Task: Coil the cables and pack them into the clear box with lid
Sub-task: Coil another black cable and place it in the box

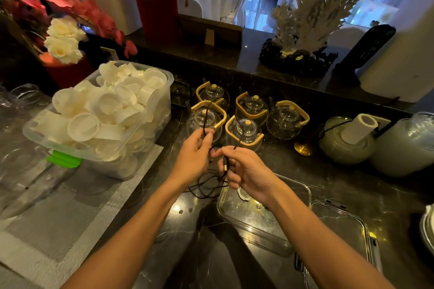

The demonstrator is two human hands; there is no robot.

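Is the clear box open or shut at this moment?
Open: the clear box has no cover, and its lid lies beside it on the counter.

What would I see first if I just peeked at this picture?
Right in the middle, the left hand and the right hand hold up a thin black cable, looped above the dark counter. To the left sits a big clear bin heaped with white plastic cups. Behind the hands stand five glass teapots with wooden handles, and the open clear box waits just below the right hand.
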